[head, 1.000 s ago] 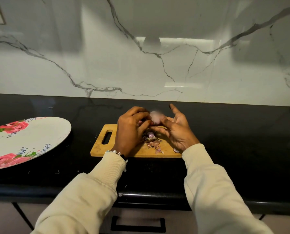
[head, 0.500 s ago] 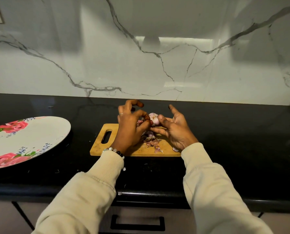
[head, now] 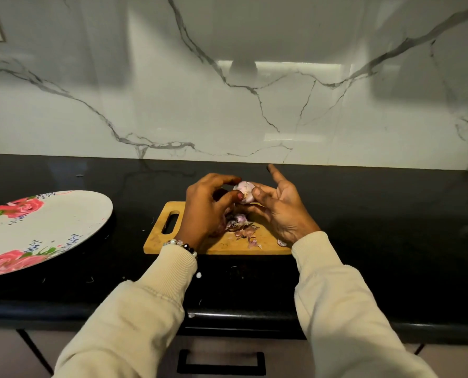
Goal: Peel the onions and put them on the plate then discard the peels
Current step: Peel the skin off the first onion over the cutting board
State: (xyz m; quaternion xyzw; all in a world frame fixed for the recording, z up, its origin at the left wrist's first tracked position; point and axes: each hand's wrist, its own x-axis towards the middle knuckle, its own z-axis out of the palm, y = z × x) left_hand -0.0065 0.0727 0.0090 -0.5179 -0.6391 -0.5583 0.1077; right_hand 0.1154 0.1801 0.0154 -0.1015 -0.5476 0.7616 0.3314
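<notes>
- Onion (head: 244,191), small and pale pink, sat just above the middle of the frame, held in the air over the far edge of the cutting board (head: 208,242).
- Right hand (head: 283,211) gripped the onion from the right: thumb pressed on its near side, palm turned up, and one finger stuck out straight toward the wall.
- Left hand (head: 208,205) came in from the left with fingers curled, thumb and fingertips pinching at the onion's left side; whether a strip of skin was caught between them could not be told.
- Peels (head: 243,227), purple and papery, lay in a loose heap on the board directly below the hands, with a stray bit (head: 282,242) near the right wrist.
- Cutting board was wooden, with a handle slot at its left end, and lay on the black counter (head: 391,241) in the centre of the frame.
- Plate (head: 72,214), white with pink roses, lay at the left edge of the frame, well apart from the board, with no onion on the part in view.
- Bead bracelet (head: 181,245) circled the left wrist above a cream sleeve (head: 134,309).
- Marble wall (head: 227,91), white with grey veins, filled the upper half.
</notes>
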